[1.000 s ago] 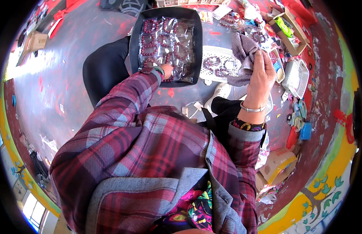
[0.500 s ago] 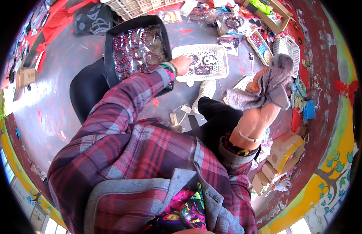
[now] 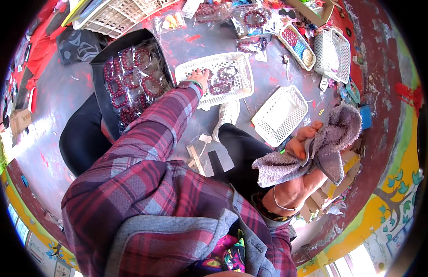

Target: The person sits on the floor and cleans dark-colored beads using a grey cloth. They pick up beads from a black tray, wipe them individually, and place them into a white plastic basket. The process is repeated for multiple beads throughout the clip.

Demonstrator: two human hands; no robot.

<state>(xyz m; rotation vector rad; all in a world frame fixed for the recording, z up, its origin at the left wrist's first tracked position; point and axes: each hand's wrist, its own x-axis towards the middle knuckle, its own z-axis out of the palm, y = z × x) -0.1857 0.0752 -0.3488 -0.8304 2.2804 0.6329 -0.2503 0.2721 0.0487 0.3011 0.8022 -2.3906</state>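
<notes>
My left hand (image 3: 199,77) reaches into the left end of a white perforated basket (image 3: 249,74), its fingers spread over the bottom. Several dark beaded bracelets (image 3: 222,82) lie in that basket just right of the fingers. Bunched in my right hand (image 3: 302,144) is a purplish-grey towel (image 3: 339,129), whose ends hang out on both sides of the fist. Left of the basket stands a black box (image 3: 99,87) holding dark red beaded bracelets (image 3: 141,57) in clear bags, partly covered by my left sleeve.
A second white basket (image 3: 281,115) sits between the bracelets and the towel. Farther right are a tray of coloured beads (image 3: 298,48) and another white basket (image 3: 345,57). A large crate (image 3: 117,18) stands at the back left; wooden pieces (image 3: 194,159) lie near my legs.
My left hand has moved from the basket's left rim into it, and its fingers have spread. The right hand has lowered toward me with the towel. The view has shifted, uncovering the second basket.
</notes>
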